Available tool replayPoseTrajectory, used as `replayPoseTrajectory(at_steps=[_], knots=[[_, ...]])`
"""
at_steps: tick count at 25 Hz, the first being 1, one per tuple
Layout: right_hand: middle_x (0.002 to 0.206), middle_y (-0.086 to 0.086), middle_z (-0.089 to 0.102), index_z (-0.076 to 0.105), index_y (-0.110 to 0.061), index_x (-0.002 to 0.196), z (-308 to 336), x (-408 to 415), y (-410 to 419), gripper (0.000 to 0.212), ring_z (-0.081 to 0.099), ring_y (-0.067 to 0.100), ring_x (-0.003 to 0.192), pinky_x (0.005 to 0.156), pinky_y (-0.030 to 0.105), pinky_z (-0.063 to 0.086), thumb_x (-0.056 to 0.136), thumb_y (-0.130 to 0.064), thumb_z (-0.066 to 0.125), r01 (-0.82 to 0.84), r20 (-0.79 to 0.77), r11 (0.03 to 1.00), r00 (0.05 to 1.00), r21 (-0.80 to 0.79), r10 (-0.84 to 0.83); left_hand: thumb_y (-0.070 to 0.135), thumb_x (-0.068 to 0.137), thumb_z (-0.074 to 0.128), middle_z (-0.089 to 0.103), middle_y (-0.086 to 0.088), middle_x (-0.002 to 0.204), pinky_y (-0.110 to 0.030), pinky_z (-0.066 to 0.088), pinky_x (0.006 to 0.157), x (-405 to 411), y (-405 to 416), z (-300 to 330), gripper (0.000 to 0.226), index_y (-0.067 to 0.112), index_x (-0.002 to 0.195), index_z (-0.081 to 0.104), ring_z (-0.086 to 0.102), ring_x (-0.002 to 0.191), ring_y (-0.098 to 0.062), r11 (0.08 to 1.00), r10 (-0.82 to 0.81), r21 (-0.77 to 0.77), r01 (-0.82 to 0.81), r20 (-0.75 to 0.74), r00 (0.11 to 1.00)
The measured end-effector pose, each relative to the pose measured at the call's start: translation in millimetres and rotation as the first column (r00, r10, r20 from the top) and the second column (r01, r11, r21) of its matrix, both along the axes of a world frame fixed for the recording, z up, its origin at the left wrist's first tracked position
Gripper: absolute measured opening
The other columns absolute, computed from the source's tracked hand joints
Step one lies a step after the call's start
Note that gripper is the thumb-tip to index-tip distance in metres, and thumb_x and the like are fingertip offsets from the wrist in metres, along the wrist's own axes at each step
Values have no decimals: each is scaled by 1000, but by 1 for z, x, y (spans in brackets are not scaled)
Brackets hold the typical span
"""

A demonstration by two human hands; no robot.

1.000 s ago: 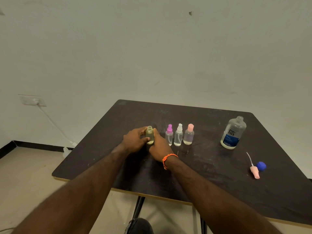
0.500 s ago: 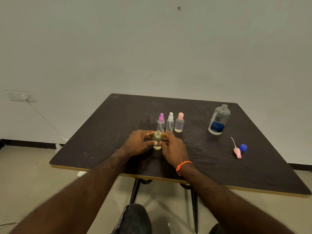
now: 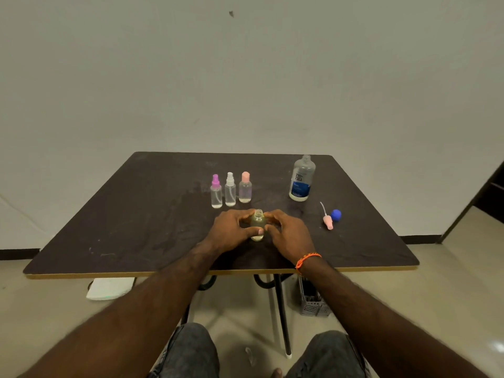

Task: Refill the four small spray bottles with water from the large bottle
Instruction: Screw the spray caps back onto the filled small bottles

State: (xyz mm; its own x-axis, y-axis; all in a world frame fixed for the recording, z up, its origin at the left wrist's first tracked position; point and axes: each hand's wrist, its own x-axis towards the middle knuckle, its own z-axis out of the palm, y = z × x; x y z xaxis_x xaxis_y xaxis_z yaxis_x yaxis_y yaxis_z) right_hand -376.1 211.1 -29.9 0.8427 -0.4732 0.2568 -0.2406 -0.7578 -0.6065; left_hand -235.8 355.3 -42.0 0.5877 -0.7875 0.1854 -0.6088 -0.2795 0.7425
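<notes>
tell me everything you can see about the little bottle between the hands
The open small bottle is clear, plastic-looking, with a yellowish tint and a round body under a short neck. Its cap is off, the mouth bare. It stands upright on the dark table, nearer the person than the three capped bottles. A little pale liquid seems to sit at the bottom. The left hand and right hand hold it from either side.

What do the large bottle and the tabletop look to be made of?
Large bottle: probably clear plastic, glossy; the table shows through above its blue label. Tabletop: seemingly dark laminate over board, matte and scuffed, with a pale edge band along the near side.
</notes>
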Motion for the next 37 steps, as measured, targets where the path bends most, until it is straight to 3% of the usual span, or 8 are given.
replayPoseTrajectory(at_steps=[3, 7, 13, 17, 20, 27, 31, 37], knots=[[101, -6, 72, 70, -26, 109, 5, -13, -23, 18, 66, 13, 93, 86, 35, 55, 96, -32, 59, 213, 8, 963, 977, -164, -215, 71, 68, 74, 73, 19, 126, -43, 47, 115, 4, -4, -5, 78, 35, 137, 68, 66, 119, 1, 999, 47, 14, -47, 2, 999], [95, 3, 72, 66, -21, 101, 12, -32, -78, 27, 65, 24, 91, 80, 41, 55, 93, -46, 58, 478, -72, 778, 832, -409, -549, 45, 81, 86, 73, 12, 130, -36, 49, 112, 1, -6, -10, 67, 26, 142, 64, 66, 117, -1, 997, 70, -16, -70, -9, 998], [95, 6, 71, 60, -19, 105, -8, -28, -99, 32, 65, 27, 90, 85, 42, 49, 92, -48, 62, 501, -152, 760, 785, -414, -601, 59, 77, 80, 74, 17, 126, -43, 49, 113, 2, -7, -16, 73, 32, 143, 63, 67, 115, 2, 996, 88, -4, -88, -9, 996], [95, 6, 71, 59, -20, 106, -3, -26, -92, 29, 65, 27, 88, 83, 44, 55, 91, -44, 63, 508, -120, 791, 811, -340, -573, 78, 67, 65, 75, 18, 123, -48, 49, 111, 3, -8, -15, 86, 34, 141, 63, 68, 114, -1, 996, 91, 8, -91, 7, 996], [94, 4, 71, 63, -21, 104, 16, -26, -75, 25, 65, 23, 82, 76, 41, 59, 89, -40, 65, 473, 7, 844, 873, -253, -488, 68, 76, 73, 75, 15, 123, -48, 50, 111, 3, -7, -17, 77, 31, 142, 63, 68, 114, -2, 997, 81, 0, -81, -3, 997], [89, -18, 66, 73, -27, 91, 93, -19, -16, 11, 60, -1, 82, 67, 8, 46, 90, -22, 64, 137, 346, 990, 931, -29, -118, 55, 83, 80, 77, 18, 117, -51, 48, 111, -1, -8, -17, 56, 39, 136, 66, 68, 110, -1, 995, 97, -31, -96, 15, 995], [92, -22, 66, 73, -28, 95, 106, -9, 0, 11, 61, -4, 88, 71, 8, 47, 91, -22, 65, -18, 308, 997, 950, -77, 41, 54, 84, 79, 77, 20, 112, -51, 50, 108, -3, -5, -17, 52, 41, 133, 68, 69, 104, 1, 996, 80, -39, -79, 6, 997], [104, -5, 69, 72, -26, 100, 84, 6, -3, 15, 61, 8, 93, 87, 31, 54, 85, -28, 68, -118, 6, 985, 993, -124, 120, 53, 84, 79, 77, 19, 111, -51, 51, 106, 0, -7, -21, 52, 39, 134, 67, 69, 102, 0, 996, 86, -36, -85, 16, 996]])
